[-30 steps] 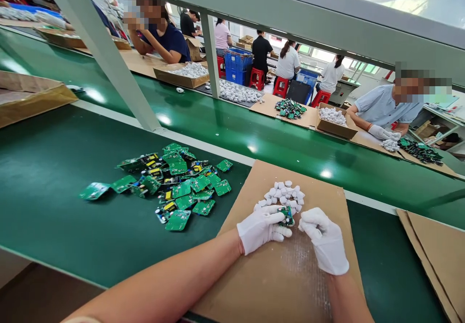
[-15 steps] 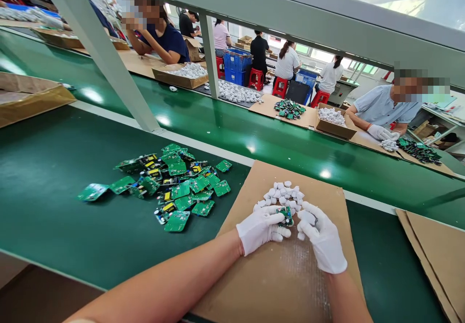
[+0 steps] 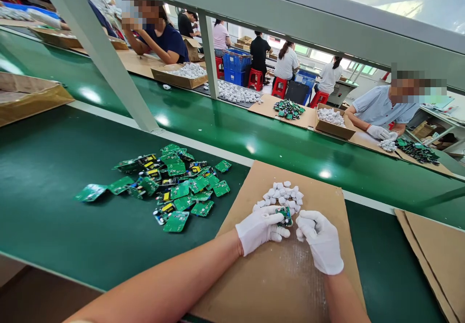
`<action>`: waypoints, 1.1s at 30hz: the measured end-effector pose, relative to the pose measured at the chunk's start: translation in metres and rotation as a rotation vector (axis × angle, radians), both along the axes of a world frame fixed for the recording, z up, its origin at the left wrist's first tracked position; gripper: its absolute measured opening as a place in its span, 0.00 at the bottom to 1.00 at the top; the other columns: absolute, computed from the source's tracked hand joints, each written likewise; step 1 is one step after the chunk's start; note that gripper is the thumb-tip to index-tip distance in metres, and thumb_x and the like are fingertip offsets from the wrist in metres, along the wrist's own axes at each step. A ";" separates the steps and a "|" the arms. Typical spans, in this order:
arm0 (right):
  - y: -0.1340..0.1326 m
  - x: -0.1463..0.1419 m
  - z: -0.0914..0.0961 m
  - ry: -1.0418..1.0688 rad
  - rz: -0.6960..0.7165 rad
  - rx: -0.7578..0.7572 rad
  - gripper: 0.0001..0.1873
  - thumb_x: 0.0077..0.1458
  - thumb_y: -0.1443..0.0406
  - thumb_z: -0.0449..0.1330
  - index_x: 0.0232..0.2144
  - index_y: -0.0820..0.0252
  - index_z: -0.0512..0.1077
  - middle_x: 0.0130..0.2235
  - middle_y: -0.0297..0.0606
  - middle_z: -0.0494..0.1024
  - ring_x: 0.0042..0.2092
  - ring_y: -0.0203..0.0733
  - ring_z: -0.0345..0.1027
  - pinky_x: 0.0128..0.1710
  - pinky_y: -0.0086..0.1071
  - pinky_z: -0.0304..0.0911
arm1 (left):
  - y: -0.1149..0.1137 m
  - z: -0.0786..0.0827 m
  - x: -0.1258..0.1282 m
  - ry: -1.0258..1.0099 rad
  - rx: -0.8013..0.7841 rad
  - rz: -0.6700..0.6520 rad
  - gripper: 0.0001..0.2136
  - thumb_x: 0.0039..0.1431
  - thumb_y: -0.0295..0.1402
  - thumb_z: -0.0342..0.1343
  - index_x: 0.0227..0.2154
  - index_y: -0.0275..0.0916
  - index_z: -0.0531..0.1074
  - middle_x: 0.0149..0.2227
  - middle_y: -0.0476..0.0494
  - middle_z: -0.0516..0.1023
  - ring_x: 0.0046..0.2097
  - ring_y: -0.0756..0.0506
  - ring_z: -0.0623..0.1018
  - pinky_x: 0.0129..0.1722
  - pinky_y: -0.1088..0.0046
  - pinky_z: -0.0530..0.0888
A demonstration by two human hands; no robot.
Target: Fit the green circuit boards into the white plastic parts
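Observation:
My left hand (image 3: 264, 227), in a white glove, is closed on a small green circuit board (image 3: 286, 215) and holds it over the cardboard sheet (image 3: 269, 284). Just to the right is my gloved right hand (image 3: 321, 239). Its fingers are curled together, apart from the board; anything between them is too hidden to make out. Behind both hands lies a heap of small white pieces (image 3: 282, 193) on the cardboard. A loose pile of green circuit boards (image 3: 181, 187), several showing yellow and black parts, rests on the dark green table to the left.
A slanting grey post (image 3: 105, 56) stands beyond the boards, under a long overhead beam (image 3: 290, 18). Further back runs a shiny green belt (image 3: 218, 124). A cardboard box (image 3: 32, 98) is at the left, folded cardboard (image 3: 432, 260) at the right. Co-workers sit across the belt.
My right hand has dropped slightly and its fingers have curled closer together; a whitish piece between them earlier no longer shows. My left hand still holds the board in nearly the same place.

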State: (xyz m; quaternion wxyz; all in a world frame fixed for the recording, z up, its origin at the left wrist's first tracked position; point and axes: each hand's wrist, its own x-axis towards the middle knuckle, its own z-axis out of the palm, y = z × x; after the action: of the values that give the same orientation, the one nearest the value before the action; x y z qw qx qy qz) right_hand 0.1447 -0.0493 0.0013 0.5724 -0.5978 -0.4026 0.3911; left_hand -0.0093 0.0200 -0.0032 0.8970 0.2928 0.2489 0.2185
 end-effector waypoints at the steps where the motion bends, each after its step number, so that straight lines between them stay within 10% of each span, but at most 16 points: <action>1: 0.000 0.001 0.001 -0.003 -0.005 -0.013 0.14 0.46 0.56 0.63 0.31 0.60 0.71 0.20 0.30 0.71 0.16 0.30 0.60 0.15 0.27 0.57 | 0.000 0.001 0.000 0.007 0.007 0.002 0.14 0.50 0.35 0.60 0.39 0.36 0.69 0.36 0.43 0.72 0.28 0.51 0.77 0.25 0.78 0.69; 4: -0.001 0.003 0.004 0.001 -0.018 -0.049 0.16 0.48 0.53 0.60 0.31 0.61 0.73 0.19 0.30 0.70 0.13 0.28 0.56 0.11 0.25 0.49 | 0.000 0.002 -0.001 0.030 0.024 0.000 0.14 0.49 0.35 0.61 0.39 0.36 0.69 0.37 0.43 0.72 0.29 0.51 0.77 0.25 0.79 0.69; 10: -0.003 0.002 0.007 -0.043 0.103 0.028 0.17 0.51 0.58 0.59 0.44 0.54 0.71 0.36 0.36 0.75 0.28 0.34 0.66 0.29 0.31 0.65 | 0.001 0.000 -0.002 0.007 0.020 0.003 0.17 0.47 0.36 0.62 0.41 0.38 0.71 0.43 0.39 0.72 0.30 0.51 0.77 0.24 0.80 0.70; 14: -0.004 0.002 0.003 -0.061 -0.006 0.071 0.15 0.47 0.62 0.63 0.39 0.56 0.71 0.26 0.32 0.73 0.26 0.35 0.65 0.28 0.32 0.65 | 0.003 0.001 -0.002 0.002 0.052 0.009 0.17 0.48 0.36 0.62 0.42 0.37 0.71 0.45 0.37 0.72 0.30 0.51 0.77 0.24 0.80 0.70; 33: -0.002 -0.004 -0.004 -1.022 0.001 0.497 0.10 0.53 0.71 0.56 0.38 0.54 0.69 0.31 0.34 0.77 0.33 0.35 0.70 0.32 0.28 0.66 | -0.005 0.005 0.000 0.180 0.503 0.076 0.18 0.46 0.44 0.59 0.36 0.36 0.73 0.34 0.44 0.74 0.35 0.48 0.72 0.33 0.73 0.71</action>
State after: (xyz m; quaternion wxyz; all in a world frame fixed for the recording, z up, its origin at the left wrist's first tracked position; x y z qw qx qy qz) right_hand 0.1404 -0.0512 -0.0022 0.4280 -0.5583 -0.7086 -0.0542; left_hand -0.0090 0.0151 0.0015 0.7615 0.5153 0.2762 0.2799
